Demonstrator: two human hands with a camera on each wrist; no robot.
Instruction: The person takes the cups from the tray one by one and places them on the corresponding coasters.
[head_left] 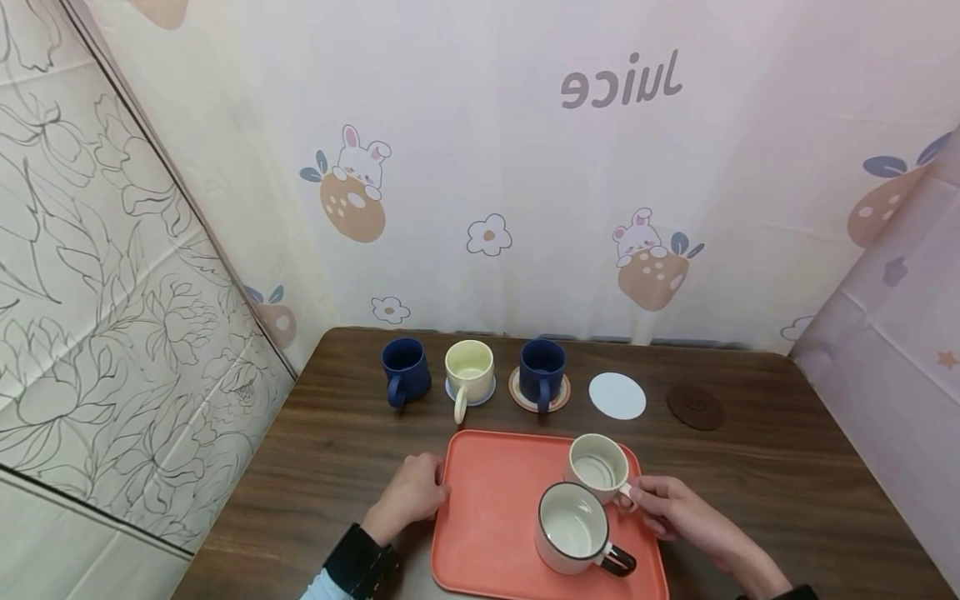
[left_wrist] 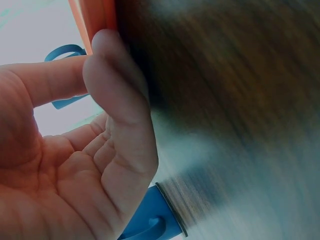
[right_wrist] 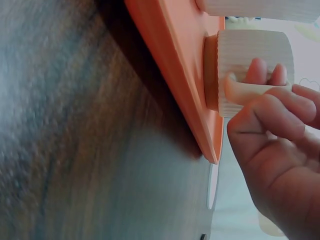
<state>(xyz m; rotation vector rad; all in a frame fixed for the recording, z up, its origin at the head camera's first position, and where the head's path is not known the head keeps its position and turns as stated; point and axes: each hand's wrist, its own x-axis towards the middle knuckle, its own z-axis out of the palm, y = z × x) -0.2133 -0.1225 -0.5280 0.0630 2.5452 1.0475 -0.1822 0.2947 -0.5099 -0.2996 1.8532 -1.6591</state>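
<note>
An orange tray (head_left: 487,500) lies at the near edge of the wooden table (head_left: 787,467). On it stand a cream ribbed mug (head_left: 597,467) and, nearer me, a white mug with a black handle (head_left: 572,527). My right hand (head_left: 637,496) grips the cream mug's handle; in the right wrist view its fingers (right_wrist: 270,107) curl through the handle of the cream mug (right_wrist: 250,50), which sits on the tray (right_wrist: 185,75). My left hand (head_left: 431,487) rests against the tray's left rim, with a relaxed palm and fingertips (left_wrist: 107,50) touching the rim of the tray (left_wrist: 95,20).
Along the back of the table stand a navy mug (head_left: 405,369), a pale yellow mug on a light coaster (head_left: 469,371) and a second navy mug on a brown-rimmed coaster (head_left: 542,372). Beside them lie a bare white coaster (head_left: 617,395) and a dark brown coaster (head_left: 695,407). Printed curtains close in three sides.
</note>
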